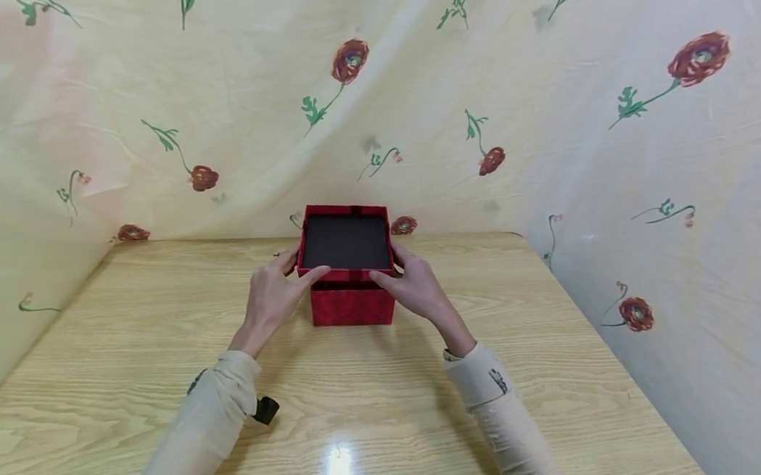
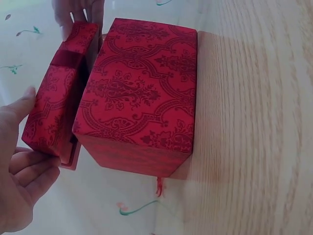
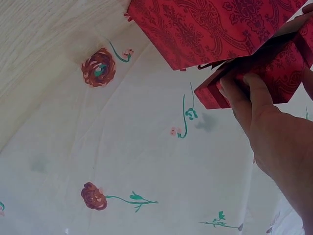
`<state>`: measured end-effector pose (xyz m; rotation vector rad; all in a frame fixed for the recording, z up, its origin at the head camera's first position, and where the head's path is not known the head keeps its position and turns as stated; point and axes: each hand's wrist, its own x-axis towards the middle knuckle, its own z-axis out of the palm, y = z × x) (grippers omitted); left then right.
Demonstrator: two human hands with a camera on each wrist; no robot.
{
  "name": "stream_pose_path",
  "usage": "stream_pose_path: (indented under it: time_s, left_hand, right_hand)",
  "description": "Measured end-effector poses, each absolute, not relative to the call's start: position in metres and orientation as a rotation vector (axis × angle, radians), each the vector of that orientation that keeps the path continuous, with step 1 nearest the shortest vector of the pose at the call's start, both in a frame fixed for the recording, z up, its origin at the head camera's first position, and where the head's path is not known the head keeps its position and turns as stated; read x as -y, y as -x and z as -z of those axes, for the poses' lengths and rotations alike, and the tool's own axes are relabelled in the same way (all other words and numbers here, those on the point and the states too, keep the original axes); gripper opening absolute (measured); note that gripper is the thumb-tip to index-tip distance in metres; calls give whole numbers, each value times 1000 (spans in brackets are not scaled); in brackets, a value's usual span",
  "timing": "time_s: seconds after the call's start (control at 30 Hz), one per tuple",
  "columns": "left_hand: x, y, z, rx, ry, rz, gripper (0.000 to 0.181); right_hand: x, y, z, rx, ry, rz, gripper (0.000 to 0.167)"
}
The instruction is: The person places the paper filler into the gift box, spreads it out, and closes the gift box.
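A red patterned box (image 1: pixel 352 307) stands on the table near its far edge. Just above it is a shallow red piece with a black inside (image 1: pixel 346 241), a lid or tray; a dark ribbon band (image 2: pixel 67 58) crosses its side. My left hand (image 1: pixel 273 295) grips its left side, thumb on the near rim. On the opposite side my right hand (image 1: pixel 417 282) holds it the same way, its fingers (image 3: pixel 259 93) against the side in the right wrist view. A dark gap separates the piece from the box at the front. The box's inside is hidden.
Light wood-grain table (image 1: pixel 163 316) lies under the box. Flowered cloth (image 1: pixel 247 93) hangs behind the table and along both sides. A small black object (image 1: pixel 266 410) shows beside the left sleeve. Red cord (image 2: pixel 159 187) sticks out past the box's end.
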<state>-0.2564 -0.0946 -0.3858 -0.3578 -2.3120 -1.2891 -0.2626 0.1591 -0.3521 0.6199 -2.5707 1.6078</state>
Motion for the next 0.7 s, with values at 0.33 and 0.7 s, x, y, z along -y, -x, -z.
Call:
stream_pose_path:
  time_s: [0.33,0.7]
  left_hand:
    - [89,260,381,2272,305,1298,66]
    - [84,266,380,2213,345,1279,66]
  right_hand:
    - [-155,265,348,2469,-492,-1744,68]
    - [-151,269,341,2424,-416,-1831,77]
